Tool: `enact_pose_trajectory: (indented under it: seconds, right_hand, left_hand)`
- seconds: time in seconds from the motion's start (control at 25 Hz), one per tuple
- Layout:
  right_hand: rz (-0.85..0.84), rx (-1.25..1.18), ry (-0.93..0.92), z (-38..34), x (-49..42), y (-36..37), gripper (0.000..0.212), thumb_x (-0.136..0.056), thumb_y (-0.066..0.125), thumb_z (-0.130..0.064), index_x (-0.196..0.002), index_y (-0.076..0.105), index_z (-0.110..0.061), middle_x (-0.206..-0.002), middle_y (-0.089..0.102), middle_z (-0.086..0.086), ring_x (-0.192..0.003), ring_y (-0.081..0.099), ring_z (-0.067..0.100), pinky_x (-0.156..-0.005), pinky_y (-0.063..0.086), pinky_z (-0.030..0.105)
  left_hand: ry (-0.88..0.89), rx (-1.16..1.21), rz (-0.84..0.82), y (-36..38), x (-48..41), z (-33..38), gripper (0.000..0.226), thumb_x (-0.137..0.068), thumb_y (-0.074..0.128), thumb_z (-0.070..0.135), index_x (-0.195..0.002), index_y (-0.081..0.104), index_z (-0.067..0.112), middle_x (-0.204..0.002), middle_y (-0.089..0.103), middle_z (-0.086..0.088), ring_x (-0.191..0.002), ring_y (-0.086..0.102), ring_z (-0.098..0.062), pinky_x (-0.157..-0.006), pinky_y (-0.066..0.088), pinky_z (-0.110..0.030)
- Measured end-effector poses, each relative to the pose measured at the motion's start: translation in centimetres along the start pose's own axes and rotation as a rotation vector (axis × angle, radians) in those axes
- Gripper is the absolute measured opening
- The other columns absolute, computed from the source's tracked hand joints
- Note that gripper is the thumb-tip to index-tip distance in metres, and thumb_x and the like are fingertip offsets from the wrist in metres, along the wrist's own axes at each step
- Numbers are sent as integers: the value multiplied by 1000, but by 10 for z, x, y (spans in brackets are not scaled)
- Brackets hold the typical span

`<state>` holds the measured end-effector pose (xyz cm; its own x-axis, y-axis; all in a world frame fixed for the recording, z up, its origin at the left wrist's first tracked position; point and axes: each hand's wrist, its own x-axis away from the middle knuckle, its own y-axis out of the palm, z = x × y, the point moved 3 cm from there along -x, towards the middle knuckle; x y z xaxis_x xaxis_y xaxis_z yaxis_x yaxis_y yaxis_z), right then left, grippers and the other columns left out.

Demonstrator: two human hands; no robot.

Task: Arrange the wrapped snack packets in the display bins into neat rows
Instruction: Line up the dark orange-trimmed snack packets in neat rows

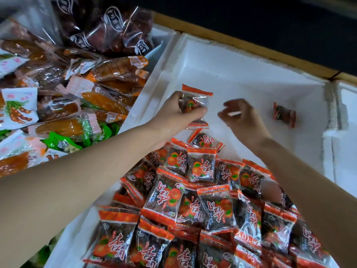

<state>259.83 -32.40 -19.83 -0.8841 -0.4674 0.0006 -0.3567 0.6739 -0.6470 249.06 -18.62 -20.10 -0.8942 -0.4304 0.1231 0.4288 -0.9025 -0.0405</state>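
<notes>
A white foam bin [241, 74] holds a heap of orange-and-clear snack packets [193, 200] in its near half. My left hand [173, 113] grips a small stack of these packets [193, 102] upright over the bin's bare far floor. Just to the right of it, my right hand [239, 117] hovers with fingers curled and nothing in them; it is blurred. One single packet [284, 114] lies alone on the white floor near the bin's right wall.
To the left, another bin [158, 49] is filled with mixed packets: orange dried-fruit strips [108, 70], white tamarind packets [19, 109], green ones [61, 142] and dark red ones [108, 29]. A wooden edge [251, 47] runs behind the bins. Another foam bin [345, 132] adjoins on the right.
</notes>
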Motion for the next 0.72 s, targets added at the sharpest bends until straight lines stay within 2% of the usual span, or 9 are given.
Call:
enact_pose_trajectory:
  seconds: [0.08,0.12,0.16,0.28,0.4,0.48,0.56,0.64,0.72]
  right_hand:
    - [-262,307,20,20,2,12,43,-83,68,-33,-119,54,-14,-104,59,-4,-87,56,12,-82,42,25]
    - [-362,378,34,29,5,18,48,-82,69,-35,-121,54,-14,-107,60,-2,-91,55,12,-85,42,26]
    - [-402,409,43,33,6,23,50,-80,71,-35,-122,55,-13,-109,62,-1,-92,55,11,-87,42,25]
    - [-385,419,44,32,3,28,49,-77,74,-31,-118,60,-10,-112,64,5,-90,54,11,-83,39,21]
    - [-417,480,41,31,1,31,46,-82,70,-31,-119,60,-6,-118,62,8,-97,55,15,-84,37,23]
    - [-339,458,51,28,0,26,36,-86,66,-26,-116,62,-5,-118,63,11,-105,57,22,-81,36,23]
    - [-133,355,50,21,-1,9,25,-86,65,-22,-104,67,-5,-102,68,12,-96,61,25,-74,38,25]
    - [66,51,78,14,6,-10,16,-85,66,-22,-91,69,-7,-77,67,3,-72,61,17,-73,46,31]
    - [117,-273,136,5,21,-20,9,-87,64,-18,-85,67,-10,-70,63,-1,-65,57,10,-71,53,27]
  left_hand:
    - [4,2,66,-10,-1,-1,42,-84,71,21,-121,53,13,-116,62,-6,-103,62,-14,-96,51,-32]
    - [2,-11,88,-14,-1,-3,43,-84,71,21,-121,52,12,-116,62,-6,-104,62,-15,-97,50,-33]
    - [1,-27,104,-16,-1,-3,43,-84,71,21,-122,52,12,-115,62,-6,-104,61,-15,-98,49,-32]
    - [11,-49,132,-19,2,-4,43,-85,70,20,-122,51,11,-112,63,-5,-103,61,-14,-95,49,-29]
    - [-7,-76,146,-19,5,-11,42,-85,69,23,-122,51,13,-107,63,0,-98,61,-10,-85,48,-18]
    - [-16,-118,169,-19,5,-15,42,-86,69,25,-122,50,14,-106,61,2,-96,59,-8,-77,45,-12]
    - [-35,-144,194,-16,7,-18,44,-85,69,27,-123,49,14,-107,60,2,-95,57,-9,-73,43,-13]
    - [-62,-123,203,-9,6,-18,46,-85,70,27,-123,48,13,-108,59,1,-95,56,-10,-75,43,-17]
    - [-75,-73,172,5,4,-14,45,-85,70,27,-121,51,10,-107,61,-2,-95,59,-13,-76,47,-20]
